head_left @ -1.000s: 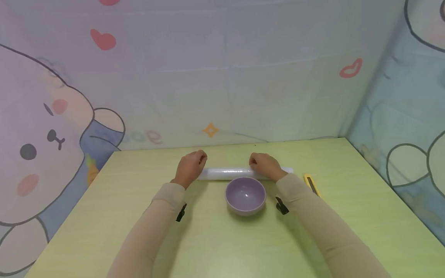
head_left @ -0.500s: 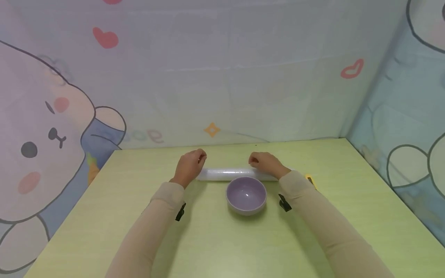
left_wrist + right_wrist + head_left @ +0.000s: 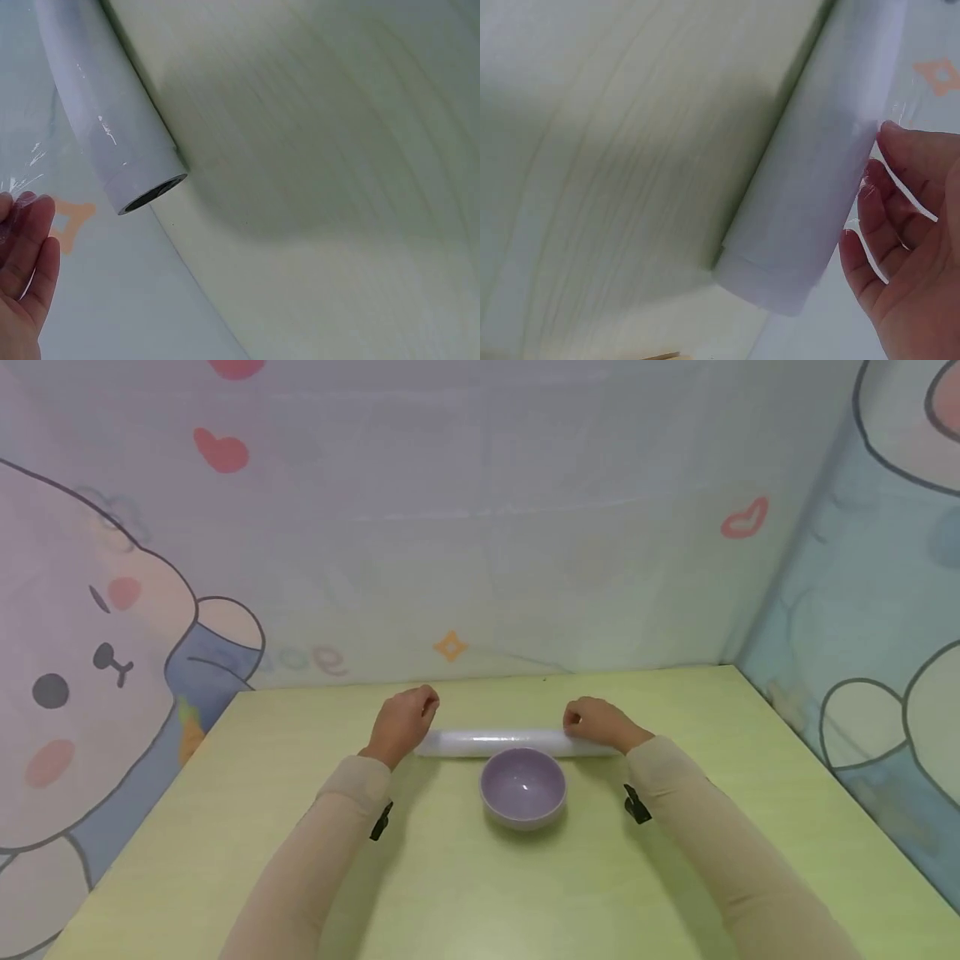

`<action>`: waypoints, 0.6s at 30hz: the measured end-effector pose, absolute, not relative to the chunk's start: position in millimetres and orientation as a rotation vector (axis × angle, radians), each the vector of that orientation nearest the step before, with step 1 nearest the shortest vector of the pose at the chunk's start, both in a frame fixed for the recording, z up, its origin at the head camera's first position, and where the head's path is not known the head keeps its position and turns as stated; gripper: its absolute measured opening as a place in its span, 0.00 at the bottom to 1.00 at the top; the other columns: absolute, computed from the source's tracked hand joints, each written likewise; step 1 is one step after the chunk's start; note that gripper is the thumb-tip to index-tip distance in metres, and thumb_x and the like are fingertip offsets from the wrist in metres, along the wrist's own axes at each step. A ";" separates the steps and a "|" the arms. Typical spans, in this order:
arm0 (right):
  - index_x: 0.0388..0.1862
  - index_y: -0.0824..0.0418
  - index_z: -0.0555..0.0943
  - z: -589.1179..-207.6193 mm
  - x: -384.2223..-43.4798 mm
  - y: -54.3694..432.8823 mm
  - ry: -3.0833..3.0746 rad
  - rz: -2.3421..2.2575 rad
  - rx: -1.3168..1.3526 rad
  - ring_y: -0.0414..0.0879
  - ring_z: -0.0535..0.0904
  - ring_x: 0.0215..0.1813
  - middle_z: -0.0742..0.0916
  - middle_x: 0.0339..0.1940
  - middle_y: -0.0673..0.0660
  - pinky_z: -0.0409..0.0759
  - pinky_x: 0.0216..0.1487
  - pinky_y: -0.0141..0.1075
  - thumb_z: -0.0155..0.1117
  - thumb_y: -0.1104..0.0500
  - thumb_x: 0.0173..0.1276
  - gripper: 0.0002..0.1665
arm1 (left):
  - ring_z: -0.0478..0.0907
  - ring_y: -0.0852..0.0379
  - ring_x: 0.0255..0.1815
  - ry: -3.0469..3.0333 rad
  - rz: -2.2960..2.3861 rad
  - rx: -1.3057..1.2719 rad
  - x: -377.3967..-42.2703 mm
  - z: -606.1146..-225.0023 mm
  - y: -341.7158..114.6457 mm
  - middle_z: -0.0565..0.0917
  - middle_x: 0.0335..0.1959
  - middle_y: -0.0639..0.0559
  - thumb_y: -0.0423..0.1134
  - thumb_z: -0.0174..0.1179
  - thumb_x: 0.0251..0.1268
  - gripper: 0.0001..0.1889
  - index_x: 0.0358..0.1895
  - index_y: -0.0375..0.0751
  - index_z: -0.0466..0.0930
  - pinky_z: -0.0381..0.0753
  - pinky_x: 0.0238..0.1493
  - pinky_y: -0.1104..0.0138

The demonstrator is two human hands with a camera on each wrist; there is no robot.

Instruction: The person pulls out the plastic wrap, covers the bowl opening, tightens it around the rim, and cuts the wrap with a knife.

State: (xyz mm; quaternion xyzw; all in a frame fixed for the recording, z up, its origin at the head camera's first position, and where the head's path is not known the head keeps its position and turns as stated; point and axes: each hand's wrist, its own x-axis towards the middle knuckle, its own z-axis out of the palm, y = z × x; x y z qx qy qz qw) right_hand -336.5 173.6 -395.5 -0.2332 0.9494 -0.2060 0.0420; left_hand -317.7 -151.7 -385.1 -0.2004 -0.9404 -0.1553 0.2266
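Note:
A roll of clear plastic wrap (image 3: 487,742) lies crosswise on the table, its hollow core end showing in the left wrist view. Beyond the roll's left end, my left hand (image 3: 403,722) pinches a thin, shiny edge of the film (image 3: 26,184) between thumb and fingertips. My right hand (image 3: 600,723) is at the right part of the roll, its thumb and bent fingers spaced apart. In the right wrist view, its fingertips (image 3: 870,191) rest against the film along the roll's far side. A purple bowl (image 3: 522,787) stands upright just in front of the roll.
The pale green table (image 3: 465,893) ends at a printed cloth backdrop (image 3: 600,568) behind and at both sides. A sliver of an orange-brown thing (image 3: 667,357) shows at the bottom of the right wrist view. The right sleeve (image 3: 697,810) hides the table beneath it.
My right hand has slid rightward along the roll, away from the left hand, which keeps its place. The yellow cutter is now covered by the right sleeve. The head view has shifted slightly.

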 end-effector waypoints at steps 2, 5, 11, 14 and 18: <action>0.32 0.60 0.79 -396.0 -335.9 176.0 2.902 -0.663 -0.715 0.48 0.76 0.41 0.83 0.36 0.56 0.74 0.46 0.45 0.55 0.62 0.64 0.05 | 0.77 0.57 0.25 -2.585 -0.433 -0.560 -318.7 -386.7 -153.0 0.84 0.31 0.47 0.36 0.53 0.67 0.06 0.37 0.39 0.79 0.78 0.31 0.65; 0.32 0.59 0.79 -395.0 -333.9 178.7 2.905 -0.699 -0.717 0.47 0.76 0.40 0.84 0.36 0.55 0.74 0.46 0.44 0.55 0.62 0.64 0.06 | 0.77 0.57 0.26 -2.574 -0.435 -0.569 -320.1 -388.2 -153.0 0.84 0.31 0.48 0.36 0.53 0.66 0.06 0.37 0.39 0.79 0.78 0.31 0.65; 0.37 0.61 0.80 -388.0 -334.9 177.9 2.915 -0.701 -0.721 0.48 0.78 0.41 0.84 0.38 0.57 0.75 0.47 0.45 0.53 0.60 0.68 0.09 | 0.77 0.57 0.26 -2.561 -0.427 -0.554 -319.8 -385.7 -153.3 0.84 0.31 0.48 0.36 0.54 0.66 0.06 0.37 0.40 0.79 0.78 0.31 0.64; 0.39 0.62 0.79 -385.4 -332.8 175.9 2.911 -0.709 -0.688 0.48 0.79 0.40 0.84 0.38 0.58 0.75 0.46 0.45 0.51 0.60 0.69 0.10 | 0.75 0.56 0.26 -2.589 -0.439 -0.534 -320.0 -385.5 -154.2 0.83 0.33 0.48 0.37 0.52 0.67 0.06 0.37 0.40 0.79 0.77 0.31 0.64; 0.40 0.62 0.79 -383.1 -331.0 173.4 2.924 -0.731 -0.646 0.47 0.78 0.38 0.84 0.37 0.58 0.76 0.42 0.43 0.50 0.60 0.69 0.10 | 0.77 0.53 0.31 -2.617 -0.535 -0.499 -320.6 -384.4 -154.7 0.82 0.36 0.47 0.38 0.51 0.68 0.07 0.38 0.40 0.78 0.78 0.34 0.62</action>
